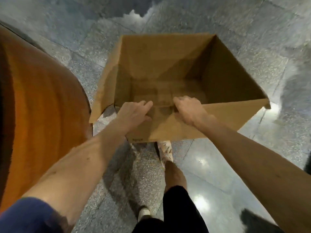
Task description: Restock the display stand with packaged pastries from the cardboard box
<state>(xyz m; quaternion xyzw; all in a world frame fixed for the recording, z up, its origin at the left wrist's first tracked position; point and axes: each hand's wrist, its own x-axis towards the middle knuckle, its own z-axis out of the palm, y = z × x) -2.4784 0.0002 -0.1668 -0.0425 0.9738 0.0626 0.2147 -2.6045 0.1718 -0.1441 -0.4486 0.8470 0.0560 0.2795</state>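
A brown cardboard box [168,61] stands open in front of me above a grey stone floor, its flaps spread outward. Its inside shows only bare cardboard; no packaged pastries are visible in it. My left hand [133,113] grips the box's near rim at the left, fingers curled over the edge into the box. My right hand [188,110] grips the same near rim at the right, where the near flap [218,118] folds out toward me. The picture is blurred by motion.
A large round orange-brown surface [42,106] fills the left side, close to the box's left flap. My legs and patterned shoe [165,151] are below the box on the speckled grey floor [218,174]. A dark shape [250,219] sits at the bottom right.
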